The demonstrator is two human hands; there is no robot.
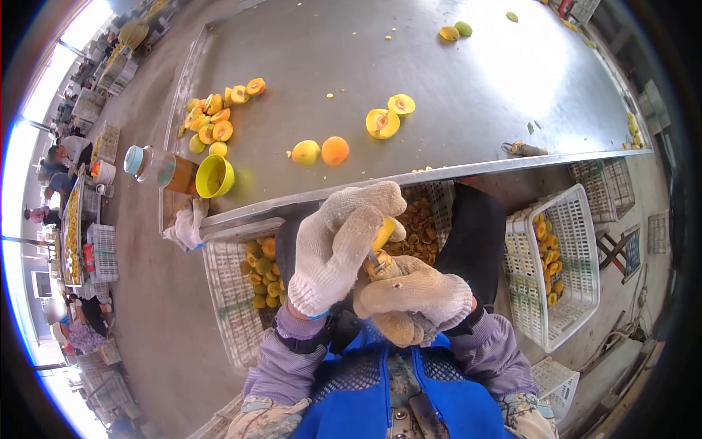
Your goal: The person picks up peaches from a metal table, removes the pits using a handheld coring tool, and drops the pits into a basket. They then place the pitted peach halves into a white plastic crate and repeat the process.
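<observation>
My left hand [340, 245], in a knitted work glove, is closed around a yellow peach piece [383, 233], mostly hidden by the fingers. My right hand [413, 296], gloved too, grips a pitting tool [380, 265] with a thick wrapped handle and a metal tip. The tip is at the peach piece, just below it. Beyond my hands, on the metal table [292, 88], lie two peach halves [382, 124], cut faces up, one with a stone visible. A whole green-yellow peach [306, 152] and an orange peach [335, 151] sit side by side closer to me.
Cut peaches [212, 121] are heaped at the table's left, near a yellow-green cup [214, 176] and a jar of brown liquid [162, 170]. Crates of peaches stand left [227, 307] and right [563, 307]; stones [417, 219] fill one below my hands. People work at far left.
</observation>
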